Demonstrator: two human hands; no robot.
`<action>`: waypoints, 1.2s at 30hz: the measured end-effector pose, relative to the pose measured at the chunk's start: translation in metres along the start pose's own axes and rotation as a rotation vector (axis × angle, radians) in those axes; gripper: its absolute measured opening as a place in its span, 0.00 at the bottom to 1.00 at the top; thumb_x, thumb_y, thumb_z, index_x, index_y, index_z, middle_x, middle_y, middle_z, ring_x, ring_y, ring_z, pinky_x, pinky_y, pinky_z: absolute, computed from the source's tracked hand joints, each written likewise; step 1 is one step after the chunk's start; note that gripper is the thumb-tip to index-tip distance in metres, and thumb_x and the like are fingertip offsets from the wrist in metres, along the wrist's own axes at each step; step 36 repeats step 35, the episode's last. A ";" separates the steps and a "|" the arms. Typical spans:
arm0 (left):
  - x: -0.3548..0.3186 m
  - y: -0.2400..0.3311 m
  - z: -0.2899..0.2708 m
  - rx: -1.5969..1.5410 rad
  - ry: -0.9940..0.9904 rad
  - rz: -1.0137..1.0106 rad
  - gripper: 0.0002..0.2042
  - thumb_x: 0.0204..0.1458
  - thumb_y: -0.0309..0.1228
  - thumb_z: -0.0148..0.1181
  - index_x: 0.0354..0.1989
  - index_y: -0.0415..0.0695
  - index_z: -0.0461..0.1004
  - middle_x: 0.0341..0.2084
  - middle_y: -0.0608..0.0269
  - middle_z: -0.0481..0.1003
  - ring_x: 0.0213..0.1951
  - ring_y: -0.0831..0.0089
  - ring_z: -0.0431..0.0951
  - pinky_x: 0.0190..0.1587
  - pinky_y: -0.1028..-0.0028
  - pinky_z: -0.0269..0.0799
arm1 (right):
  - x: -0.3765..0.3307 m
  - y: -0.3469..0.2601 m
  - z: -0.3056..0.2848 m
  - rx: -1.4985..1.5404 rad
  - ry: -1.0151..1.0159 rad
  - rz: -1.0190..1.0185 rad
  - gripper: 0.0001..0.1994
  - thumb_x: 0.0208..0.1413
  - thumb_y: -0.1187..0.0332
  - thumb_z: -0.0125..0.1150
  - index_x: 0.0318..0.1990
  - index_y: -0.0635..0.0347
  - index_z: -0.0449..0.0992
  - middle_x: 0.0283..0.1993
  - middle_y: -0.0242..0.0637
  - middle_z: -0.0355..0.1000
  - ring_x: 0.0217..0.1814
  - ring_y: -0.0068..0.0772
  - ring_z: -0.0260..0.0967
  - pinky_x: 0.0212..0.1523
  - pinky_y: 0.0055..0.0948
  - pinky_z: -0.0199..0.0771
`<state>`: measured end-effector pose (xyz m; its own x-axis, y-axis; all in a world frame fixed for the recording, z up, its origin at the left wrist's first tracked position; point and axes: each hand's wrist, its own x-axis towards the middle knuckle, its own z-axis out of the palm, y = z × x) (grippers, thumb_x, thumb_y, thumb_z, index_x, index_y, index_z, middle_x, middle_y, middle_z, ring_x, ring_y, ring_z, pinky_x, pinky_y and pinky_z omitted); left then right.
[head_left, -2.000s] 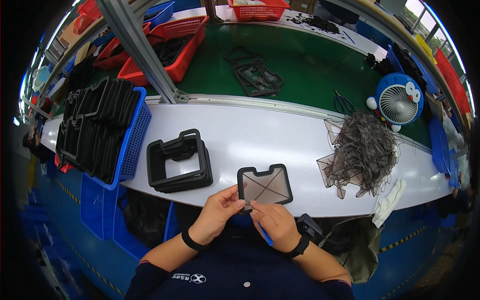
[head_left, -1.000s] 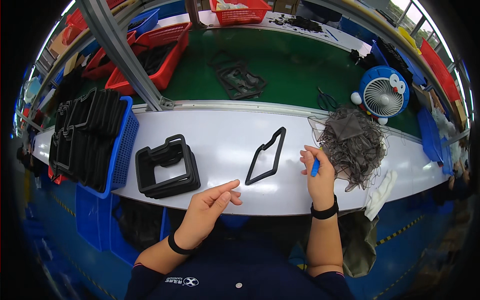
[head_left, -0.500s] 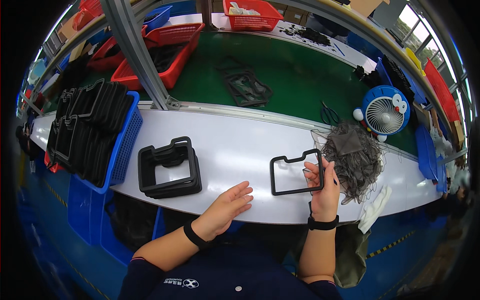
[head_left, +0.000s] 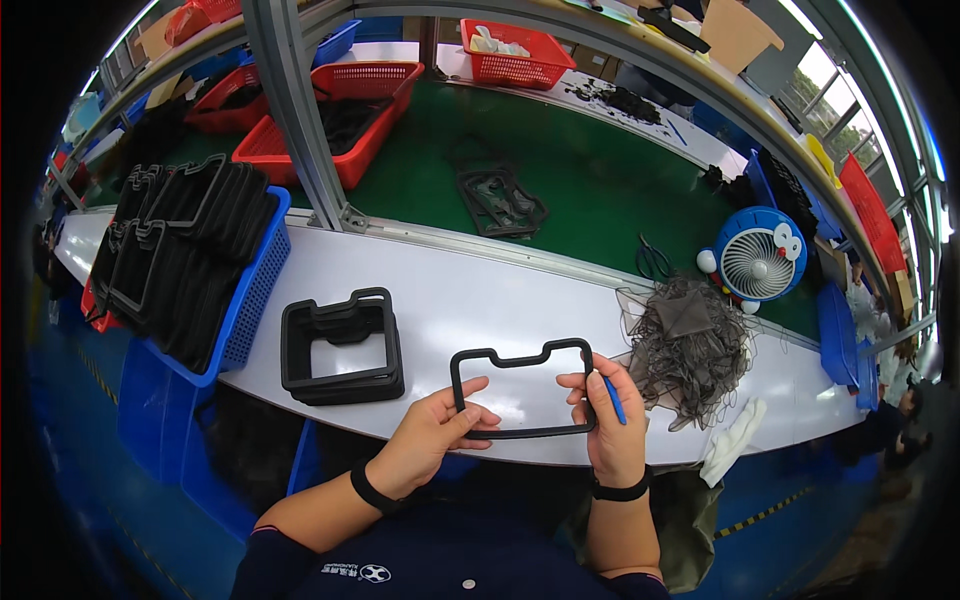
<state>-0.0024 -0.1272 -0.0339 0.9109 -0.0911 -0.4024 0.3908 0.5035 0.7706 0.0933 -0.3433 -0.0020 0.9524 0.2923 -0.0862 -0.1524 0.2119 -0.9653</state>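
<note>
A black notched frame, thin and roughly rectangular, is held up above the front edge of the white table. My left hand grips its lower left corner between thumb and fingers. At its right side my right hand pinches the bar, and a blue pen-like tool lies against that hand's thumb side. Left of my hands sits a stack of similar black frames. To the right of my right hand lies a tangled heap of dark grey mesh pieces.
A blue basket packed with black frames stands at the left. Scissors, a blue fan and a white glove-like cloth are at the right. Grey mesh frames lie on the green surface beyond the metal rail.
The black frame has moved left and nearer to me. My left hand, apart from it before, now grips its left side. The blue tool has come into view at my right hand.
</note>
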 end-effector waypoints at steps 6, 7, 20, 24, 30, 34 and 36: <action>-0.017 0.007 -0.006 0.068 0.035 -0.015 0.25 0.65 0.29 0.53 0.69 0.35 0.58 0.42 0.53 0.80 0.46 0.67 0.81 0.47 0.69 0.79 | -0.002 0.005 -0.004 -0.161 -0.057 -0.055 0.18 0.63 0.74 0.58 0.59 0.68 0.69 0.46 0.45 0.79 0.41 0.23 0.72 0.45 0.24 0.72; -0.017 0.005 -0.008 0.067 0.026 -0.017 0.25 0.65 0.29 0.53 0.69 0.35 0.58 0.42 0.53 0.80 0.46 0.67 0.81 0.47 0.69 0.79 | -0.002 0.004 -0.005 -0.165 -0.049 -0.057 0.18 0.63 0.74 0.58 0.59 0.68 0.69 0.46 0.45 0.79 0.41 0.23 0.72 0.45 0.24 0.72; -0.031 -0.012 -0.023 0.154 0.030 0.023 0.25 0.64 0.28 0.55 0.68 0.33 0.59 0.36 0.54 0.81 0.38 0.70 0.82 0.46 0.72 0.79 | -0.006 0.015 -0.008 0.221 -0.048 0.259 0.13 0.65 0.74 0.56 0.55 0.67 0.70 0.45 0.46 0.78 0.41 0.27 0.75 0.45 0.24 0.76; -0.034 -0.014 -0.025 0.127 0.044 -0.014 0.25 0.64 0.27 0.55 0.68 0.33 0.59 0.37 0.54 0.81 0.38 0.70 0.82 0.45 0.72 0.80 | -0.007 0.021 -0.008 0.242 -0.047 0.241 0.12 0.65 0.73 0.56 0.53 0.67 0.71 0.43 0.44 0.77 0.40 0.26 0.74 0.43 0.23 0.76; -0.036 -0.019 -0.028 0.118 0.059 -0.031 0.25 0.64 0.28 0.55 0.68 0.34 0.59 0.37 0.54 0.81 0.39 0.70 0.82 0.44 0.74 0.80 | -0.011 0.022 -0.006 0.238 -0.052 0.245 0.10 0.66 0.73 0.56 0.51 0.66 0.72 0.42 0.44 0.77 0.39 0.25 0.73 0.43 0.23 0.75; -0.039 -0.022 -0.030 0.236 0.064 -0.032 0.26 0.64 0.29 0.56 0.69 0.35 0.59 0.41 0.52 0.81 0.44 0.70 0.81 0.50 0.72 0.78 | -0.014 0.021 0.002 0.201 -0.060 0.240 0.09 0.64 0.73 0.57 0.49 0.64 0.73 0.42 0.45 0.77 0.39 0.28 0.73 0.43 0.26 0.74; -0.042 -0.021 -0.030 0.347 0.089 -0.030 0.27 0.64 0.31 0.57 0.69 0.36 0.59 0.44 0.52 0.80 0.48 0.69 0.80 0.54 0.71 0.76 | -0.015 0.021 0.003 0.202 -0.077 0.230 0.09 0.64 0.73 0.58 0.50 0.64 0.72 0.43 0.46 0.78 0.40 0.28 0.74 0.43 0.25 0.74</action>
